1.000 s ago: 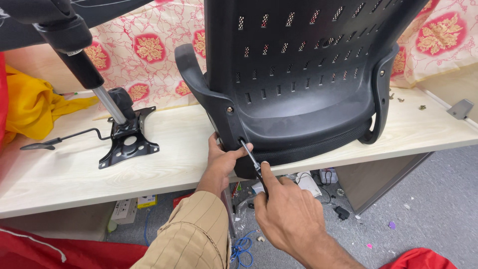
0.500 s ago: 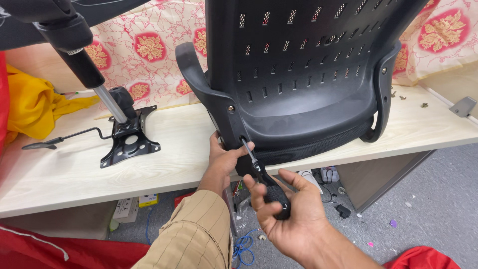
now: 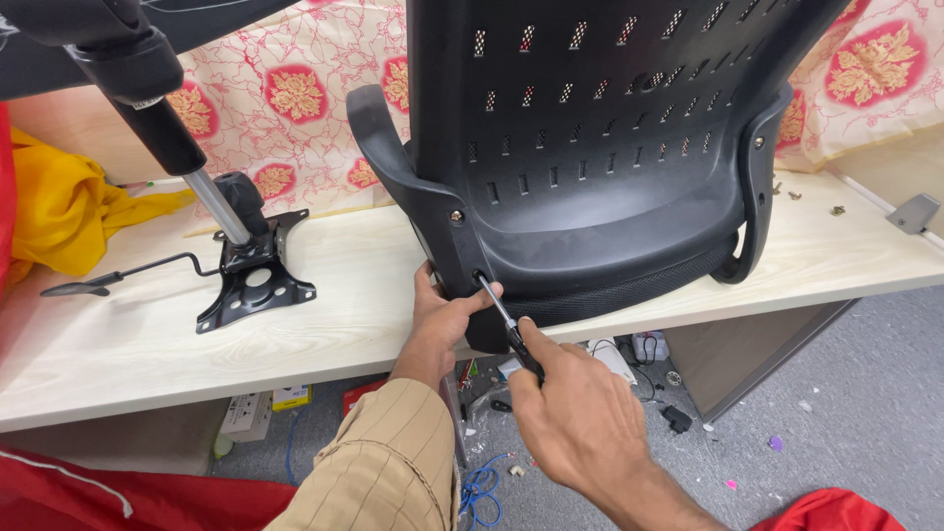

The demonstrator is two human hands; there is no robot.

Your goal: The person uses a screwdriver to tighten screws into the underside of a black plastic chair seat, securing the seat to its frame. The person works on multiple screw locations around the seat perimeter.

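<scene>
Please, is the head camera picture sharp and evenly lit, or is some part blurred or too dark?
Head view: sharp overall, soft even light; the black chair back loses detail in darkness; the screwdriver shaft shows a small glint; both the left hand and right hand are unblurred.

One camera only, on my head. Looks down and forward, over my arms. Very close to black chair back (image 3: 600,147), which fills top middle. Pale worktop (image 3: 128,344) runs left to right across middle. Grey floor (image 3: 865,393) shows low on right, under worktop edge.
</scene>
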